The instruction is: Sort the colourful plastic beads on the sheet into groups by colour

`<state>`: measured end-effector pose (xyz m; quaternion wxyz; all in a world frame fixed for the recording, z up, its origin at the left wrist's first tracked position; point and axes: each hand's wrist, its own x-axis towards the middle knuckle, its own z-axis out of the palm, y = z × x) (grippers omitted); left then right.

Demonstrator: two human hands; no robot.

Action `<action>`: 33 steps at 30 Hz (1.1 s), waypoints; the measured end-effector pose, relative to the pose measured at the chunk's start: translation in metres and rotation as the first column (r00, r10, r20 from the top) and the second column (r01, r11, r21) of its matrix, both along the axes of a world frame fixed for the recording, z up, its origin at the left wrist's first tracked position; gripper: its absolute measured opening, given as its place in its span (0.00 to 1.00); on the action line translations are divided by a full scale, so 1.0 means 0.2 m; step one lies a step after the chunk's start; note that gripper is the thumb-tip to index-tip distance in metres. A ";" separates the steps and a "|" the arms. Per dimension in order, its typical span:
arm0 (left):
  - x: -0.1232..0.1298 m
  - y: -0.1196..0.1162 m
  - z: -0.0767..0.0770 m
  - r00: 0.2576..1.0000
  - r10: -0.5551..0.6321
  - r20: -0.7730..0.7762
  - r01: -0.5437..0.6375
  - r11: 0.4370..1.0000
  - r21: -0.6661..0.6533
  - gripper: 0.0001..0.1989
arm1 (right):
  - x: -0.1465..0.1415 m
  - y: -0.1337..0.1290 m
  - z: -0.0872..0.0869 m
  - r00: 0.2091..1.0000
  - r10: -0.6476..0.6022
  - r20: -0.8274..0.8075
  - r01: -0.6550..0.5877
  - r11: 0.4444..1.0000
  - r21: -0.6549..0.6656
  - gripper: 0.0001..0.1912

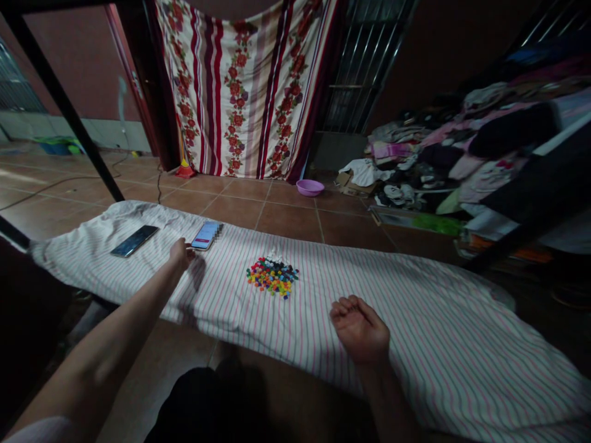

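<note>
My left hand (181, 252) reaches out over the striped cloth (221, 295), its fingers closed at the lower left corner of a smartphone (205, 235) with a lit screen. A second smartphone (135, 240), its screen dark, lies farther left on the cloth. Small beads (273, 277) in many colours form a loose heap between my two hands, with white ones at its far side. To the right of the heap, my right hand (360, 329) rests palm up with its fingers curled in. Nothing shows inside it.
Dark metal bars (69, 104) slant up at the left. Beyond the cloth, a pink basin (309, 187) stands on the tiled floor (286, 212) before a hanging floral blanket (240, 92). Clothes (443, 154) are piled at the right. A red broom (184, 169) leans by the door.
</note>
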<state>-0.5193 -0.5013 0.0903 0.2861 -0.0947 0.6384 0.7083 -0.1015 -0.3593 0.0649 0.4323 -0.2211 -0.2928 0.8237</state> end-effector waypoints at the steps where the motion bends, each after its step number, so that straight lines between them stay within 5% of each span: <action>1: 0.09 0.02 -0.04 0.996 -0.046 -0.079 0.045 0.999 -0.018 0.22 | -0.01 0.00 -0.01 1.000 -0.018 0.005 0.018 1.000 0.003 0.10; 4: 0.40 0.06 -0.18 0.923 -0.270 -0.272 0.257 0.963 -0.083 0.20 | -0.03 0.02 -0.05 0.996 -0.085 0.038 0.086 0.996 -0.027 0.08; 7: 0.68 0.10 -0.33 0.781 -0.460 -0.422 0.411 0.888 -0.208 0.35 | -0.06 0.04 -0.11 0.986 -0.124 0.108 0.132 0.989 -0.067 0.09; 9: 0.79 0.13 -0.39 0.377 -0.720 -0.583 0.371 0.694 -0.617 0.50 | -0.07 0.05 -0.14 0.977 -0.123 0.176 0.135 0.989 -0.060 0.10; 12: 0.85 0.18 -0.44 0.122 -0.832 -0.542 0.153 0.555 -0.817 0.54 | -0.09 0.04 -0.18 0.947 -0.096 0.307 0.093 0.995 0.024 0.13; 21: 0.84 0.27 -0.52 -0.036 -0.804 -0.594 0.083 0.590 -0.803 0.45 | -0.16 0.01 -0.26 0.858 -0.032 0.513 -0.068 0.982 0.175 0.19; 28: 0.89 0.31 -0.51 -0.130 -0.736 -0.664 0.275 0.617 -0.737 0.33 | -0.25 0.01 -0.30 0.839 -0.168 0.517 -0.021 0.940 0.340 0.22; 33: 0.90 0.32 -0.47 -0.162 -0.669 -0.726 0.375 0.639 -0.672 0.33 | -0.28 -0.02 -0.29 0.770 -0.233 0.594 -0.045 0.909 0.415 0.18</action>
